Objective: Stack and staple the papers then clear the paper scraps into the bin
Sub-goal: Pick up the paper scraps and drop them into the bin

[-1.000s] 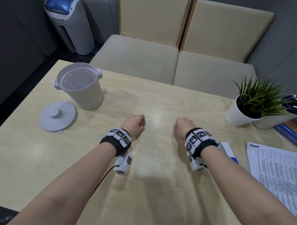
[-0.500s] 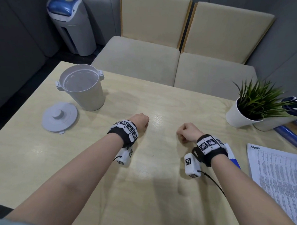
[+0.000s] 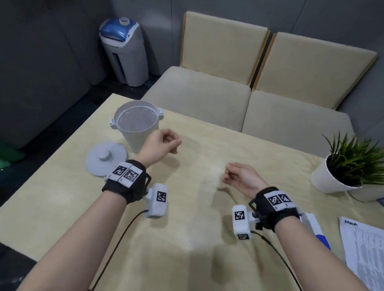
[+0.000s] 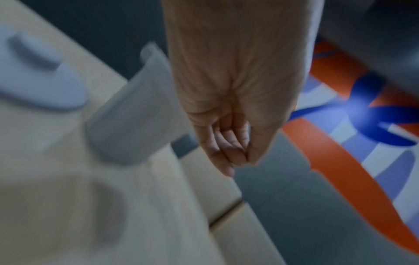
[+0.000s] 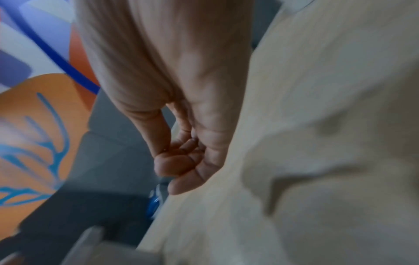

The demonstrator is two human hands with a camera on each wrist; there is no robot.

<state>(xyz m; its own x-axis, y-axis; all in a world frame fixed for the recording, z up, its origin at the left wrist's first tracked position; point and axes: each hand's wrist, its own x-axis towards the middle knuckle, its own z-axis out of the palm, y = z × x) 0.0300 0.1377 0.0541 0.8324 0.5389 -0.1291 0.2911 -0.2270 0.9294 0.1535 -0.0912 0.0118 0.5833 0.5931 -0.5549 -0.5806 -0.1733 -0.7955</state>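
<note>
A stack of printed papers (image 3: 369, 252) lies at the table's right edge. Beside it, a white and blue stapler (image 3: 315, 227) is partly hidden under my right wrist. The white bin (image 3: 132, 138) stands open at the far left, with its round lid (image 3: 105, 161) flat on the table next to it. My left hand (image 3: 164, 142) hovers just right of the bin, fingers curled, nothing visible in it. In the left wrist view the left hand (image 4: 229, 143) curls beside the bin (image 4: 131, 116). My right hand (image 3: 238, 176) floats mid-table, fingers curled, holding nothing. No scraps are visible.
A potted green plant (image 3: 326, 177) stands at the far right of the wooden table (image 3: 182, 244). Two beige seats (image 3: 200, 93) lie beyond the far edge. A white and blue appliance (image 3: 122, 52) stands on the floor at the back left.
Both fists have lifted off the table and turned sideways. The left hand rose toward the bin; the right hand moved slightly right. My head view has tilted up.
</note>
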